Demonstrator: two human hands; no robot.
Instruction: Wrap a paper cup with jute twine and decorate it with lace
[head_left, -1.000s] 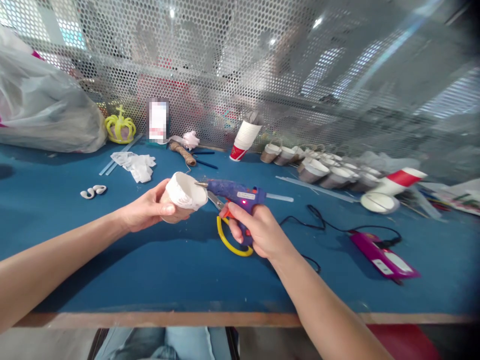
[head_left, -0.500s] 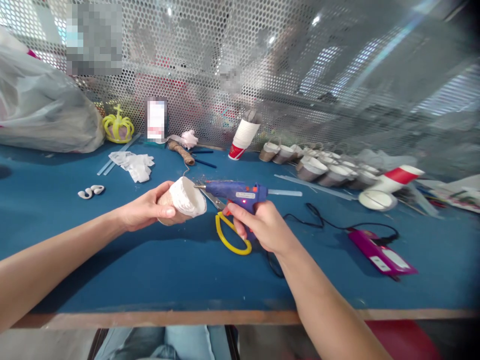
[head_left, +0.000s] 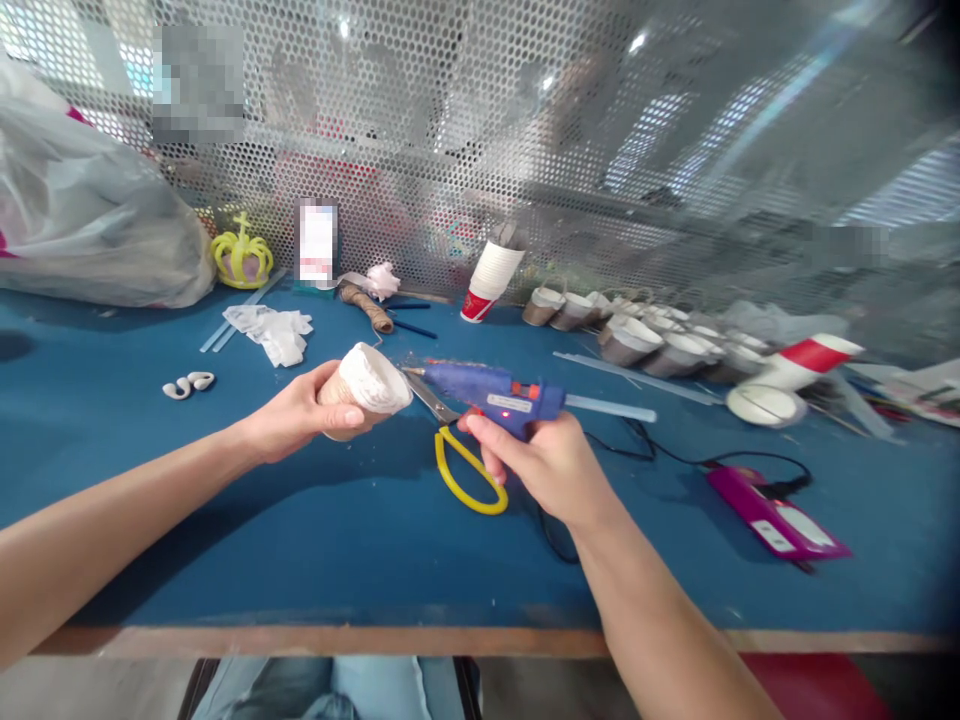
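My left hand [head_left: 304,412] is wrapped round a small cup [head_left: 373,378] with a white rim and a tan, twine-like side, tilted so its white end faces right. My right hand [head_left: 536,455] grips a blue hot glue gun [head_left: 487,388] with a clear glue stick [head_left: 611,408] out of its back and a small red light lit. The gun's nozzle points left, close to the cup's rim; whether it touches I cannot tell. Beneath the gun lie scissors with yellow handles [head_left: 471,480], partly hidden by my right hand.
A twine spool [head_left: 366,307], white cloth scraps [head_left: 274,332] and a yellow crown-shaped piece [head_left: 241,256] lie at the back left. Stacked paper cups [head_left: 491,280] and rows of wrapped cups [head_left: 630,340] stand along the mesh. A purple power strip [head_left: 776,515] with a black cord sits right.
The glue gun has shifted right and tipped, its back end lower, and its nozzle is a little farther from the cup. The cup has turned slightly in my left hand.
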